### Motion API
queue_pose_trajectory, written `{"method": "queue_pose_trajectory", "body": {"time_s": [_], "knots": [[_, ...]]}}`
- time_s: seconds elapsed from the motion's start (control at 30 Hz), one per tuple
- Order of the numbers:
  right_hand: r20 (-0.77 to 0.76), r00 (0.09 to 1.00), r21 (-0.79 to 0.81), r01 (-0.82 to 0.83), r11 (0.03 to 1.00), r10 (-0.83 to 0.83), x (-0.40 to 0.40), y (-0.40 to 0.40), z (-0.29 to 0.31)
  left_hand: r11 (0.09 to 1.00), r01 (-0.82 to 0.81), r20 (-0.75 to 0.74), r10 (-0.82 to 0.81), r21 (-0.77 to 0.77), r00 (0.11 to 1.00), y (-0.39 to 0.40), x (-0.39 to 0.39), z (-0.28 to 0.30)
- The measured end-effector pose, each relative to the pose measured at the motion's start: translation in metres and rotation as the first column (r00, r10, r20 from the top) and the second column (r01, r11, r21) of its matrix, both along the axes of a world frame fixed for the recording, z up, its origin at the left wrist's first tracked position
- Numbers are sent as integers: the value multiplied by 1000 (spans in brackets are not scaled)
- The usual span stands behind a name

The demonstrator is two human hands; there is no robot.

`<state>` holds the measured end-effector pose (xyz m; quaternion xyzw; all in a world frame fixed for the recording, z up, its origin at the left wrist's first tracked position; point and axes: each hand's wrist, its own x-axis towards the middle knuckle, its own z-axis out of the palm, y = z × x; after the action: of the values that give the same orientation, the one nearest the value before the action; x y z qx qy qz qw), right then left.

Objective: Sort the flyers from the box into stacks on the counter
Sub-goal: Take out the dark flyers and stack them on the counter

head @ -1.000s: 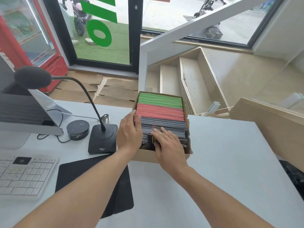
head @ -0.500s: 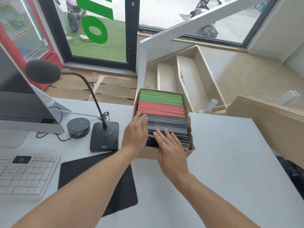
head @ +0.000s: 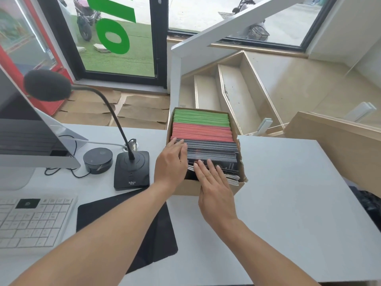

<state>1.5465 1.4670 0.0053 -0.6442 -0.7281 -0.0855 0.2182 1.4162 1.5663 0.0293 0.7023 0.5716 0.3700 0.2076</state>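
Box (head: 186, 187) holds upright flyers (head: 203, 132).

My left hand (head: 171, 162) rests on the near left corner of the cardboard box (head: 216, 187), fingers on the dark flyers (head: 212, 150); my right hand (head: 214, 188) lies flat on their near end, red flyers (head: 203, 133) and green flyers (head: 201, 117) packed behind
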Motion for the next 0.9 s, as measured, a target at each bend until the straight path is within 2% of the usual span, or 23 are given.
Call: {"method": "queue_pose_trajectory", "body": {"time_s": [0.17,0.27,0.3,0.37,0.43,0.47,0.5,0.53,0.57,0.6,0.67,0.77,0.83,0.9], "knots": [[-48,998,16,-39,999,40,13,7,16,999,-5,94,8,-40,996,-13,-3,5],[8,998,-97,-61,993,62,23,20,36,993,-104,225,114,-55,968,-35,2,12],[2,997,-147,-82,986,83,28,25,41,981,-180,304,193,-69,933,-44,7,16],[-82,989,-171,-133,976,120,41,25,53,924,-360,472,376,-128,797,-62,23,26],[-297,949,-71,-133,989,106,61,12,68,857,-486,593,484,-172,644,-80,38,37],[-461,882,-41,-133,990,99,75,4,77,843,-510,638,490,-173,594,-89,47,41],[-641,761,-20,-148,989,100,89,-4,86,844,-512,664,476,-161,576,-96,56,44],[-793,601,-5,-176,984,103,104,-13,97,856,-495,673,454,-148,584,-103,66,48],[-886,452,13,-201,979,105,119,-21,106,880,-457,680,416,-133,603,-108,79,52],[-932,347,31,-218,975,107,134,-27,114,909,-397,692,367,-125,622,-113,92,59],[-975,205,37,-248,968,89,165,-35,121,962,-235,728,262,-142,634,-120,120,73],[-997,77,-4,-309,951,21,207,-43,115,958,-24,725,233,-286,648,-131,164,83],[-998,69,-31,-335,942,-8,232,-48,104,924,20,698,273,-381,662,-139,195,81],[-999,39,-40,-347,937,-28,254,-52,94,911,30,680,284,-411,676,-142,220,79]]}}
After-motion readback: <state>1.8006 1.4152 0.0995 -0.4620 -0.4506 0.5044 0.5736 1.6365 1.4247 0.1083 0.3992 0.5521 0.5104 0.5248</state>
